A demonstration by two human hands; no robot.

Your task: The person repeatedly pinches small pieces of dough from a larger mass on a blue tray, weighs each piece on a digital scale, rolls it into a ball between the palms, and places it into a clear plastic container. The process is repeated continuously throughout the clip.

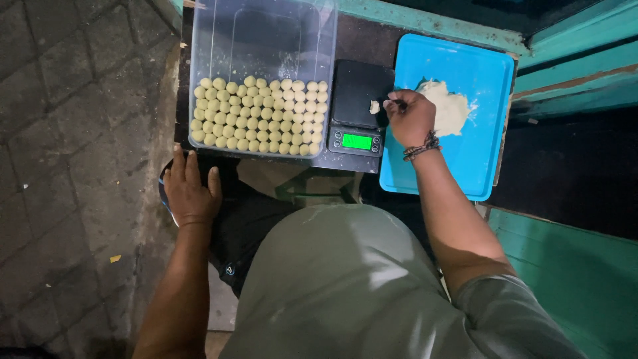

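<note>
From the head camera I observed my right hand (411,116) positioned over the right edge of a small black digital scale (359,106), its fingers curled together. They appeared to pinch something at the tips, though I could not tell what. A small piece of pale dough (375,107) lay on the scale's platform, just beside those fingertips; I could not tell whether they touched it. The scale's display was lit green. A dark beaded bracelet (421,146) sat on the right wrist.

Immediately right of the scale I noted a blue plastic tray (475,159) carrying a flattened mass of pale dough (448,106), partly hidden behind the right hand.

Left of the scale stood a clear plastic container (262,40). Its near half was filled with tight rows of small pale dough balls (259,116); its far half was bare.

My left hand (191,189) rested palm down, fingers extended and slightly apart, holding nothing. It lay below the container's near left corner, on a dark surface at the edge of the paved ground (73,133).

The scale, the tray and the container sat on a dark surface bordered by teal-painted boards (571,80).
</note>
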